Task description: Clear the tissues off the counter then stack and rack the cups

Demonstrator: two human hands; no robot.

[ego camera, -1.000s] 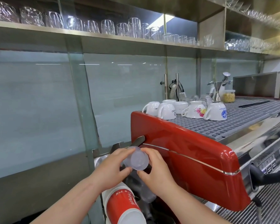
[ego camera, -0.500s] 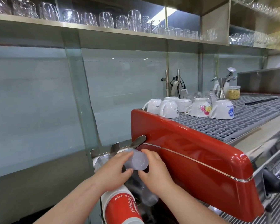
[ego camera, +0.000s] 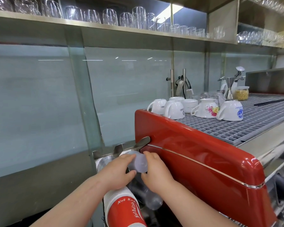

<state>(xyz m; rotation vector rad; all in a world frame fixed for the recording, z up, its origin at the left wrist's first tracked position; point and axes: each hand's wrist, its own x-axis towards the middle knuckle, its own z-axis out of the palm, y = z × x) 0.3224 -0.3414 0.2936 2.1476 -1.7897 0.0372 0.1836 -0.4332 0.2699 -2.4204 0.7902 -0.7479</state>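
A red coffee machine [ego camera: 195, 161] fills the right half of the view, its rounded left edge dropping close beside the hands. Its top is a grey grid [ego camera: 236, 126] that runs off to the right with plenty of bare room near its front edge. At the grid's back left corner stand upturned white mugs [ego camera: 174, 109], close together, with a flowered mug [ego camera: 206, 110] and a blue-marked mug [ego camera: 230, 111] just to their right. A glass wall panel [ego camera: 39, 104] takes up the left half, and a long shelf [ego camera: 105, 32] of clear glasses [ego camera: 111, 17] runs above everything.

Between the glass panel and the machine's red side is a narrow gap, and there the cups are racked on their sides. A stack of red and white paper cups [ego camera: 123, 208] points toward the camera at the lower edge. Just right of it lies a stack of clear plastic cups [ego camera: 152, 200].

Both hands meet in this gap. The left hand [ego camera: 116, 172] and right hand [ego camera: 156, 171] each pinch one side of a clear plastic cup [ego camera: 139, 163], its base facing the camera, held just below a metal bracket [ego camera: 142, 142] at the machine's edge.
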